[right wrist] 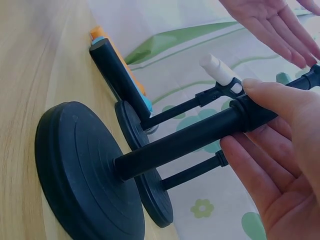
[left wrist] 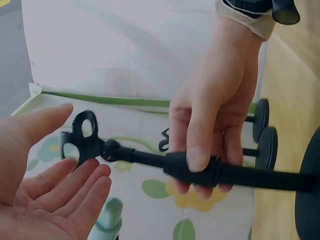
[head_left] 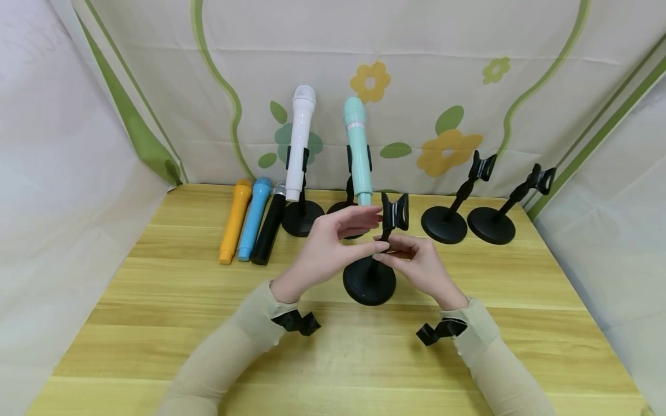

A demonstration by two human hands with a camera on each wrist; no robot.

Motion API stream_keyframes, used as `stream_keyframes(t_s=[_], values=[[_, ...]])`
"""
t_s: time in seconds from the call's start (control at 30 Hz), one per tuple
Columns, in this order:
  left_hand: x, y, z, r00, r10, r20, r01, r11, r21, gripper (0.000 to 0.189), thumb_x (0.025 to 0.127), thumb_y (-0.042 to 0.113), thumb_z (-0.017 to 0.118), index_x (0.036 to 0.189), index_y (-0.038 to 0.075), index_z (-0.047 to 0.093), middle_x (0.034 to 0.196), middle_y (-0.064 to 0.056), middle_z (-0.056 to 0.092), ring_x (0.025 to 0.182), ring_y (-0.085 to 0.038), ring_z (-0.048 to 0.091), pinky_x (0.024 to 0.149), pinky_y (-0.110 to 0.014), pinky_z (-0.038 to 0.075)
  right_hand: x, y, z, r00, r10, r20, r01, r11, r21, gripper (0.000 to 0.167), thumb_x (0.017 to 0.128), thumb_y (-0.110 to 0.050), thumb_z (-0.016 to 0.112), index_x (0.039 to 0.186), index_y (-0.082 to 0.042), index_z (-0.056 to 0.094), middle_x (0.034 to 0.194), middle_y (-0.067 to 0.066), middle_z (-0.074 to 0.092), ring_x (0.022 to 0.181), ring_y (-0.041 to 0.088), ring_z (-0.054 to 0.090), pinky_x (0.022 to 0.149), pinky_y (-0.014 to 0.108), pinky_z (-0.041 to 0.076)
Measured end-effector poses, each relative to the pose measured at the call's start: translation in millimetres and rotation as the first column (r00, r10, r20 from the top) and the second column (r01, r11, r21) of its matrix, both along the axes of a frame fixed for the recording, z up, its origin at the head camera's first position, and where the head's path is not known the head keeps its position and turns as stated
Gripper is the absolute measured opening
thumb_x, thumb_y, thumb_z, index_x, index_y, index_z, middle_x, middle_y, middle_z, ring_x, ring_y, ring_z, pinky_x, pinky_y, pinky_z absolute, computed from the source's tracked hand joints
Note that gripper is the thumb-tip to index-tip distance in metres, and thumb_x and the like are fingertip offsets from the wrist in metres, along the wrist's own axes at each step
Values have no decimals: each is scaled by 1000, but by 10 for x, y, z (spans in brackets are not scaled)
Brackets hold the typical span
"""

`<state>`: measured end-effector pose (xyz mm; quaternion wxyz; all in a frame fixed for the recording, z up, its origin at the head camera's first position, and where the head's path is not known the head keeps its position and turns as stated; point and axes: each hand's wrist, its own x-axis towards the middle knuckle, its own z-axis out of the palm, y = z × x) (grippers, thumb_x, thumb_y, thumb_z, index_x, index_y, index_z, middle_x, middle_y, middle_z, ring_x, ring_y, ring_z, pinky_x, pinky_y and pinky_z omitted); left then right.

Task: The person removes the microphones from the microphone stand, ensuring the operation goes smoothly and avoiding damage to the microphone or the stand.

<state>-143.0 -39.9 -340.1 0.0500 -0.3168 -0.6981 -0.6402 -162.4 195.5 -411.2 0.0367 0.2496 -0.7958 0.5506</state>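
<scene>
A black microphone stand (head_left: 369, 284) with a round base stands upright on the table in front of me. My right hand (head_left: 424, 266) grips its pole, thumb on one side of the thick collar (left wrist: 190, 169) and fingers on the other. The left hand (head_left: 333, 245) has its fingers spread and extended beside the forked clip (left wrist: 82, 142) at the top, holding nothing. Behind, a white microphone (head_left: 300, 138) and a mint green microphone (head_left: 358, 147) sit tilted in the clips of two similar stands, the mint one's base partly hidden by my left hand.
Orange (head_left: 235, 222), blue (head_left: 255, 219) and black (head_left: 269, 228) microphones lie side by side at the left on the wooden table (head_left: 333, 370). Two more black stands (head_left: 444, 225) with bare clips stand at the back right. A flower-patterned cloth (head_left: 416, 34) hangs behind.
</scene>
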Motion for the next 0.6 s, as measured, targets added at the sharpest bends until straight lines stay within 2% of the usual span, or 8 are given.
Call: stream_keyframes(t_s=[0.23,0.33,0.6], values=[[-55,113,-11,1000,24,5,-24,998,66,39,89,9,81,125,6,66,121,-4,69,109,-22,68,95,-34,54,6,-9,2,1000,-2,8,2,1000,-4,25,91,-9,79,116,-10,76,108,4,75,94,21,72,81,30,60],[-66,131,-28,999,35,12,-36,996,83,41,88,6,81,125,4,63,120,-5,70,107,-20,68,94,-34,55,7,-14,6,1000,-9,13,9,1000,-7,26,91,-7,79,116,-10,76,108,5,75,94,21,72,81,30,60],[-122,209,-86,996,19,85,-27,995,96,45,89,3,79,130,1,62,119,-9,70,105,-17,69,94,-41,56,9,-8,-3,1000,-23,16,23,1000,-5,27,91,-6,79,117,-10,76,107,4,75,94,20,72,81,29,60]])
